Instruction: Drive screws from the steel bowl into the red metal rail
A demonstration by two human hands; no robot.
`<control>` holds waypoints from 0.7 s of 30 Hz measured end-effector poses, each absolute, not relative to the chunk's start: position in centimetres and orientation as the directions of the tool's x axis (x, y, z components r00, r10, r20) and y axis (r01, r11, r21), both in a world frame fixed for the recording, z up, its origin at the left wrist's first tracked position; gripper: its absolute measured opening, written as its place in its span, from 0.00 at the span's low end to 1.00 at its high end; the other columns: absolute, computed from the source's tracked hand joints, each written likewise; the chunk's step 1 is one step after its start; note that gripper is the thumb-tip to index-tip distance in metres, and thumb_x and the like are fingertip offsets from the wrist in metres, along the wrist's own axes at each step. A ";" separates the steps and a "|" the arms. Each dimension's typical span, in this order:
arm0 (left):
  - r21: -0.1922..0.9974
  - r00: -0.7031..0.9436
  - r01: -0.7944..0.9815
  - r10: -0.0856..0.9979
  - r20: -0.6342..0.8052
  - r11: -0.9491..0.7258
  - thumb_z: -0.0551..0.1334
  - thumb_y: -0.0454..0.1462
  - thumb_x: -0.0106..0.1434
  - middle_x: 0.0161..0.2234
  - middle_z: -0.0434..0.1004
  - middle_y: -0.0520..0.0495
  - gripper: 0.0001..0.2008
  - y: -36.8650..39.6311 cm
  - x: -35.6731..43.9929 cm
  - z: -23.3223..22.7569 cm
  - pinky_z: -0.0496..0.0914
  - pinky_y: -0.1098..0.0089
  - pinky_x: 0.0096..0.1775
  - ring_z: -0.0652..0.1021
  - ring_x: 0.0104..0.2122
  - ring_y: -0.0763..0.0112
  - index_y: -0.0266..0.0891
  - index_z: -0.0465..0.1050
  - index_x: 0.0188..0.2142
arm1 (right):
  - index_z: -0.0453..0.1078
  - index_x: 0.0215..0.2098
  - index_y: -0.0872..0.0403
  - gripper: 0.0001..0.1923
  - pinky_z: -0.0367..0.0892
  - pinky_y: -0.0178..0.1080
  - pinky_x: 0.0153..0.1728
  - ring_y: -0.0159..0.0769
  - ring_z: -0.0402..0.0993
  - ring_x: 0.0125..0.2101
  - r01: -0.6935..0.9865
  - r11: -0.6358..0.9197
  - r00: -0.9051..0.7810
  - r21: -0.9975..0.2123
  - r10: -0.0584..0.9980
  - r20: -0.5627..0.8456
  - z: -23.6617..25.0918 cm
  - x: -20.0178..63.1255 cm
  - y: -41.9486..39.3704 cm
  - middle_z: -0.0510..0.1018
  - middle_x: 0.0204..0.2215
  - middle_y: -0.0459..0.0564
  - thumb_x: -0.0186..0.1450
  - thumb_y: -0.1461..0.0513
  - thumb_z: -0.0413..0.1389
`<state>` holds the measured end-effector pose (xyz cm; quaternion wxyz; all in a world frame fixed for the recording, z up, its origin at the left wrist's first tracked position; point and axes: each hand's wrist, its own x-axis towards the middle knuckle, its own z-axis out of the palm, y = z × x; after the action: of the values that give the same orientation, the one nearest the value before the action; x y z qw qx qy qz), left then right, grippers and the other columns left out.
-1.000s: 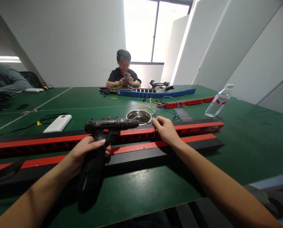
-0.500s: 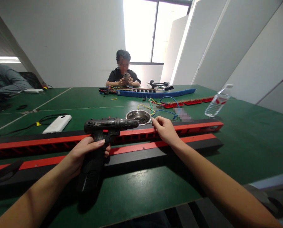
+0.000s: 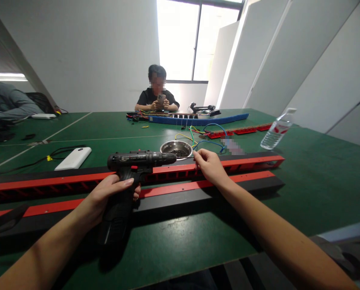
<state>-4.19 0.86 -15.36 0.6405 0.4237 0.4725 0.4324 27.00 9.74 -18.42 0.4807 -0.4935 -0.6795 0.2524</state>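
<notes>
Gripping the black cordless drill (image 3: 134,161) by its handle above the long red-and-black metal rail (image 3: 243,163), left hand (image 3: 107,195) clenched; right hand (image 3: 208,164) pinching at the rail's top edge, near the round steel bowl (image 3: 176,148) on the green table (image 3: 318,177).

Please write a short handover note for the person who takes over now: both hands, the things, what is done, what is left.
Left hand: closed on the grip of the black cordless drill, its tip level, pointing right.
Right hand: fingers pinched by the drill tip, over the rear red-and-black rail; what they pinch is too small to see.
Steel bowl of small dark parts sits just behind the rail.
Done: cannot tell.
Left: probably fastening along the rails.
</notes>
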 end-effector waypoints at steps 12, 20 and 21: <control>0.971 0.149 -0.092 0.967 -0.208 0.223 0.74 0.42 0.54 0.29 0.80 0.46 0.13 0.8 -4.1 -15.3 0.73 0.73 0.31 0.78 0.28 0.68 0.34 0.79 0.31 | 0.66 0.25 0.51 0.24 0.59 0.37 0.25 0.33 0.64 0.20 0.372 0.400 -0.040 -0.837 0.908 0.417 -18.3 26.9 9.6 0.68 0.18 0.43 0.68 0.43 0.55; 0.985 0.157 0.007 0.972 -0.172 0.173 0.74 0.44 0.53 0.25 0.76 0.49 0.14 1.2 -5.0 -16.1 0.67 0.75 0.26 0.74 0.25 0.70 0.36 0.79 0.31 | 0.65 0.24 0.52 0.25 0.61 0.36 0.25 0.31 0.65 0.20 0.208 0.386 -0.086 -0.899 0.923 0.376 -18.2 26.8 9.7 0.69 0.18 0.43 0.67 0.42 0.57; 0.984 0.152 0.003 0.972 -0.176 0.178 0.74 0.44 0.53 0.26 0.76 0.48 0.14 1.1 -5.0 -16.0 0.67 0.75 0.26 0.74 0.25 0.70 0.36 0.79 0.31 | 0.65 0.25 0.52 0.25 0.62 0.36 0.25 0.31 0.65 0.20 0.184 0.374 -0.089 -0.909 0.927 0.364 -18.1 26.8 9.7 0.69 0.18 0.43 0.66 0.42 0.58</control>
<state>-5.01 1.11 -16.02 0.5820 0.4872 0.5003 0.4166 26.81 9.69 -18.12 0.5198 -0.4305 -0.6456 0.3574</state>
